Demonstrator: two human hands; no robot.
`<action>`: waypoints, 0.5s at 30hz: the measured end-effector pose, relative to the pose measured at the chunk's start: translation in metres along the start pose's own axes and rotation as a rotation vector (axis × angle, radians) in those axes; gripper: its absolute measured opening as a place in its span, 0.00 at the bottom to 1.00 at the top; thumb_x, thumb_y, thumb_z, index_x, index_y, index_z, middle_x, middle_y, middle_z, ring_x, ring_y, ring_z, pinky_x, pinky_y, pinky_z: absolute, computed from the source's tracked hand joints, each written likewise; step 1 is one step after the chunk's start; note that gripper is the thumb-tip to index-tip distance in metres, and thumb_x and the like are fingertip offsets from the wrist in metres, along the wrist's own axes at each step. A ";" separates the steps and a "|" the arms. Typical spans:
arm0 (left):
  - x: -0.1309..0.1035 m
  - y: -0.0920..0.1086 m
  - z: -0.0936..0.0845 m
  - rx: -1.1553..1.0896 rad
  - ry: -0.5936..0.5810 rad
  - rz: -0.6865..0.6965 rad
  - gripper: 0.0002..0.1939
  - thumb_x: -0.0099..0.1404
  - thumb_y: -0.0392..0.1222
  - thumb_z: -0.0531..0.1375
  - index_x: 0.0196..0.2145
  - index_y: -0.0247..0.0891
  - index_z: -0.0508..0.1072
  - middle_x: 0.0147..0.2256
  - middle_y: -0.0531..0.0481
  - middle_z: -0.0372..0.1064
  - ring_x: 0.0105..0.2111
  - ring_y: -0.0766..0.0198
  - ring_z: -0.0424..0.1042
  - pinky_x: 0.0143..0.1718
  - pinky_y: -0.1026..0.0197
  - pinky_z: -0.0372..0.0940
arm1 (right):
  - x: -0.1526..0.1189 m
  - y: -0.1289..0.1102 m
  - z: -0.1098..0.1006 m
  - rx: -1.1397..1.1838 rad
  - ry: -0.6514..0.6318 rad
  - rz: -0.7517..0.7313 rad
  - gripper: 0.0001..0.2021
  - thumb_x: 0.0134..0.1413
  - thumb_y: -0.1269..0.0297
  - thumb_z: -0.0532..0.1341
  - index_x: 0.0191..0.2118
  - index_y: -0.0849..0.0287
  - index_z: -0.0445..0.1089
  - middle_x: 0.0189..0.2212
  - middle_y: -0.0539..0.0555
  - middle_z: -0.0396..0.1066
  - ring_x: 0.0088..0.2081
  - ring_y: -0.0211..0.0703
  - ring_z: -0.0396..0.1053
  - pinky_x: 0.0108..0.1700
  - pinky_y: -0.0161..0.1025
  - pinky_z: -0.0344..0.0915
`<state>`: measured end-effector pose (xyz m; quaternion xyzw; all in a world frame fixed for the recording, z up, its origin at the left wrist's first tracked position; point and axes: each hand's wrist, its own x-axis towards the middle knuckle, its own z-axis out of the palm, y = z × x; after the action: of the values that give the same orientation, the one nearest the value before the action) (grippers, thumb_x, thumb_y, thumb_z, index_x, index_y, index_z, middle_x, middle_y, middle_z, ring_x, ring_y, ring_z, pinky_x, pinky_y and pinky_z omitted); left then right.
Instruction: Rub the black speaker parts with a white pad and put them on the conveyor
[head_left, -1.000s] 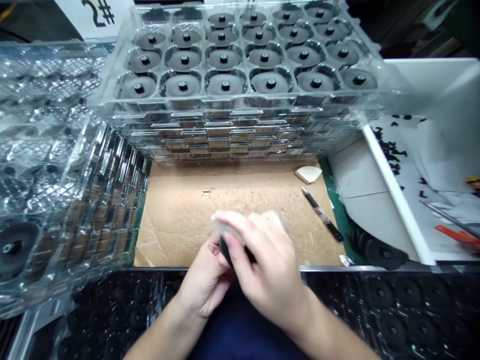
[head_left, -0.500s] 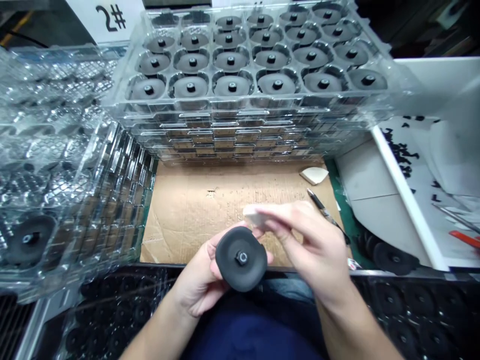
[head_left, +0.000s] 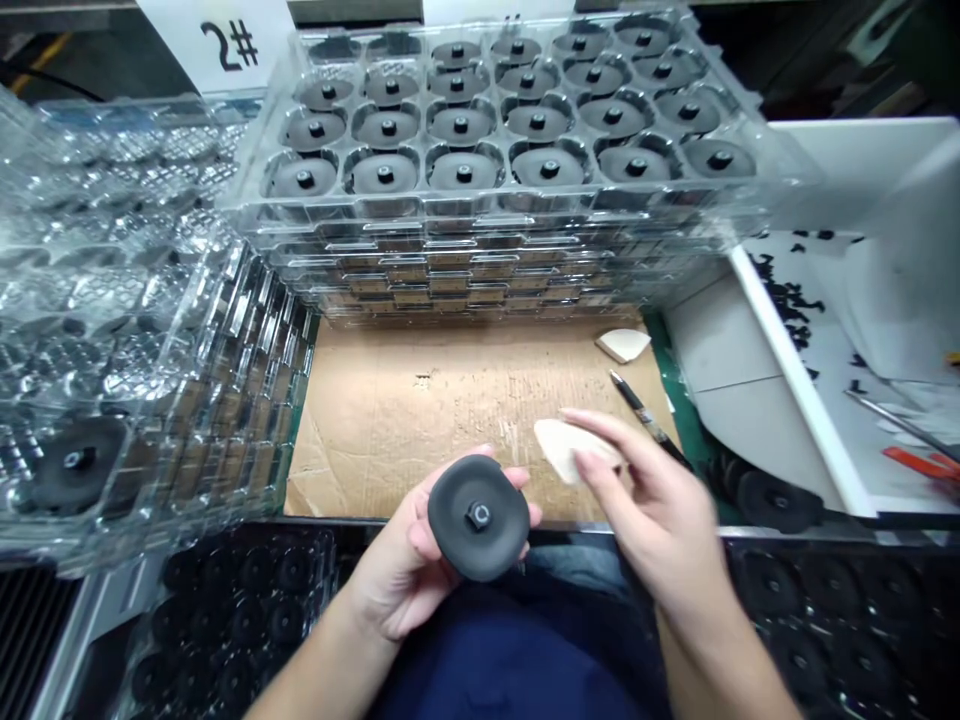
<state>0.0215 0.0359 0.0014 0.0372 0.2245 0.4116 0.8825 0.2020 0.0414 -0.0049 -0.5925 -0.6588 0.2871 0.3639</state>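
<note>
In my left hand (head_left: 420, 560) rests a black rounded disc (head_left: 474, 550) with a short hub at its centre, gripped around the edge by my fingers. My right hand (head_left: 660, 510) pinches a cream wedge-shaped sponge (head_left: 562, 448) between thumb and fingers. The sponge is apart from the disc, to its upper right. Beneath both hands lies a worn cardboard sheet (head_left: 390, 400). A second cream wedge (head_left: 624, 345) and a dark pen (head_left: 637, 405) lie on the cardboard's right side.
Stacked clear plastic trays (head_left: 465, 210) holding several black discs stand at the back. More clear trays (head_left: 172, 270) rise on the left. A white bin (head_left: 802, 390) with small black pieces is at the right. Black discs (head_left: 776, 500) lie beside it.
My right hand has drawn the sponge away from the disc's edge, to the right, and turned it so its broad face shows. The left hand keeps the disc in nearly the same place.
</note>
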 end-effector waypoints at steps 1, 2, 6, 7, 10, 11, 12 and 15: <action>-0.001 -0.003 0.000 0.024 0.015 0.001 0.28 0.44 0.44 0.70 0.45 0.41 0.73 0.44 0.46 0.74 0.42 0.55 0.74 0.42 0.60 0.69 | 0.004 -0.014 -0.006 -0.003 0.010 -0.106 0.15 0.59 0.69 0.54 0.51 0.51 0.64 0.43 0.53 0.71 0.40 0.42 0.68 0.37 0.38 0.63; -0.003 -0.006 0.000 0.053 0.039 0.002 0.30 0.42 0.45 0.70 0.45 0.41 0.73 0.43 0.47 0.74 0.42 0.57 0.73 0.43 0.62 0.68 | 0.008 -0.028 -0.011 -0.004 -0.040 -0.262 0.15 0.60 0.71 0.53 0.51 0.50 0.64 0.39 0.51 0.72 0.37 0.41 0.68 0.36 0.39 0.61; -0.009 -0.013 -0.005 0.158 0.155 0.063 0.34 0.38 0.50 0.70 0.45 0.42 0.73 0.41 0.50 0.75 0.41 0.61 0.73 0.44 0.66 0.65 | 0.013 -0.057 -0.017 -0.121 -0.303 -0.444 0.14 0.60 0.73 0.51 0.47 0.55 0.68 0.28 0.50 0.71 0.29 0.39 0.64 0.33 0.39 0.55; -0.010 -0.014 -0.005 0.169 0.155 0.085 0.33 0.37 0.50 0.70 0.44 0.42 0.74 0.40 0.50 0.75 0.40 0.61 0.73 0.43 0.66 0.65 | 0.013 -0.059 -0.017 -0.187 -0.306 -0.388 0.14 0.60 0.73 0.51 0.46 0.56 0.69 0.28 0.50 0.70 0.29 0.39 0.63 0.33 0.39 0.54; -0.015 -0.015 -0.001 0.176 0.113 0.088 0.24 0.40 0.49 0.70 0.37 0.41 0.77 0.35 0.52 0.76 0.35 0.62 0.74 0.41 0.64 0.66 | 0.010 -0.062 -0.014 -0.264 -0.216 -0.412 0.14 0.62 0.70 0.49 0.44 0.57 0.71 0.26 0.51 0.70 0.28 0.40 0.60 0.31 0.40 0.51; -0.016 -0.015 0.001 0.182 0.111 0.080 0.21 0.41 0.49 0.69 0.35 0.41 0.77 0.32 0.53 0.75 0.35 0.61 0.73 0.41 0.63 0.66 | 0.010 -0.063 -0.013 -0.213 -0.198 -0.482 0.14 0.63 0.69 0.48 0.44 0.57 0.71 0.26 0.51 0.70 0.27 0.40 0.60 0.31 0.40 0.51; -0.017 -0.015 0.003 0.197 0.117 0.081 0.19 0.42 0.50 0.69 0.34 0.40 0.78 0.31 0.53 0.75 0.36 0.61 0.73 0.41 0.63 0.66 | 0.009 -0.064 -0.012 -0.151 -0.205 -0.534 0.15 0.63 0.68 0.47 0.44 0.57 0.70 0.27 0.51 0.71 0.27 0.40 0.60 0.31 0.40 0.51; -0.020 -0.017 0.007 0.271 0.112 0.123 0.26 0.41 0.52 0.68 0.38 0.39 0.77 0.34 0.51 0.76 0.39 0.59 0.72 0.43 0.63 0.65 | 0.005 -0.068 -0.012 -0.126 -0.266 -0.454 0.14 0.62 0.71 0.48 0.44 0.57 0.70 0.29 0.51 0.71 0.29 0.39 0.61 0.33 0.39 0.52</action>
<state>0.0252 0.0112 0.0109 0.1464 0.3240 0.4323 0.8287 0.1729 0.0371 0.0582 -0.4084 -0.8334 0.2318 0.2915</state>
